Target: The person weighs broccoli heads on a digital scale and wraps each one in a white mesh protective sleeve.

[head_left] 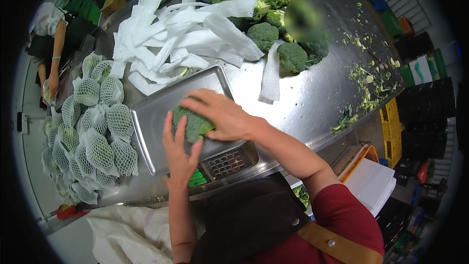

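A green broccoli head (pixel 191 124) is over the steel pan (pixel 149 142) of a scale, whose keypad (pixel 223 165) shows below. My right hand (pixel 222 117) grips it from above and the right, fingers arched over its top. My left hand (pixel 181 159) holds its left and lower side with fingertips and thumb. Beyond the pan lies a heap of white mesh sleeves (pixel 171 34); to the left are many broccoli heads in white nets (pixel 100 132).
Loose broccoli (pixel 264 39) is piled at the back of the steel table (pixel 293 107), with trimmings (pixel 366 98) along its right. A co-worker's arm (pixel 58 44) is at far left. Yellow crates (pixel 391 132) and white sheets (pixel 369 183) stand at right; a pale sack (pixel 122 230) lies below.
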### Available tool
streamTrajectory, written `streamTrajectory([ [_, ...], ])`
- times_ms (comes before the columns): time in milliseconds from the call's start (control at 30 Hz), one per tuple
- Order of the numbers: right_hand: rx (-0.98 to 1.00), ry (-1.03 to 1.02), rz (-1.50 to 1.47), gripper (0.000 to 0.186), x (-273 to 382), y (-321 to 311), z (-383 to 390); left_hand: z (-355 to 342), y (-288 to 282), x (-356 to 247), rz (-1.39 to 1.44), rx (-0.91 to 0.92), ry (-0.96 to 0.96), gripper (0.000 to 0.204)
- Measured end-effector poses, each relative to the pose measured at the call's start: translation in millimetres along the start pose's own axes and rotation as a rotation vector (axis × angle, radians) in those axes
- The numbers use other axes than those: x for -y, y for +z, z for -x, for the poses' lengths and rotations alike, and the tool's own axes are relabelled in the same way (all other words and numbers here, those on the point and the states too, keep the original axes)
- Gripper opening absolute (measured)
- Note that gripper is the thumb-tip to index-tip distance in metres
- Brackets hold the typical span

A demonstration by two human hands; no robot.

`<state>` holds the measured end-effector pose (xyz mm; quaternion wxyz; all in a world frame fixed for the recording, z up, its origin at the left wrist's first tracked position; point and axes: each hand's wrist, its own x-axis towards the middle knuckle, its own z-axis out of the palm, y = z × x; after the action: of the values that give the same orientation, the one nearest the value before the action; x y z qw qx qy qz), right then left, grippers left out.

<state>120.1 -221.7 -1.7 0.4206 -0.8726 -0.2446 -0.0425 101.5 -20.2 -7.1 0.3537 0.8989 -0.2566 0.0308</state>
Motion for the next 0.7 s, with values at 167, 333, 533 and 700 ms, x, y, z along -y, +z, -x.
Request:
streamTrajectory([
  [167, -0.315, 0.462, 0.305, 0.081, -54, -25, 89, 7, 9, -13, 0.010, -0.095, 0.050, 0.062],
  [333, -0.506, 0.508, 0.406, 0.035, -125, -12, 163, 10, 2, -49, 0.282, -0.109, 0.194, 0.061],
  [533, -0.368, -0.077, 0.139, 0.039, 54, -32, 113, -2, 36, -69, 1.408, 0.175, -0.536, 0.057],
  [700, 0.026, -0.089, -0.226, 0.041, 85, -23, 121, -16, 42, -65, 1.187, 0.331, -0.665, 0.033],
])
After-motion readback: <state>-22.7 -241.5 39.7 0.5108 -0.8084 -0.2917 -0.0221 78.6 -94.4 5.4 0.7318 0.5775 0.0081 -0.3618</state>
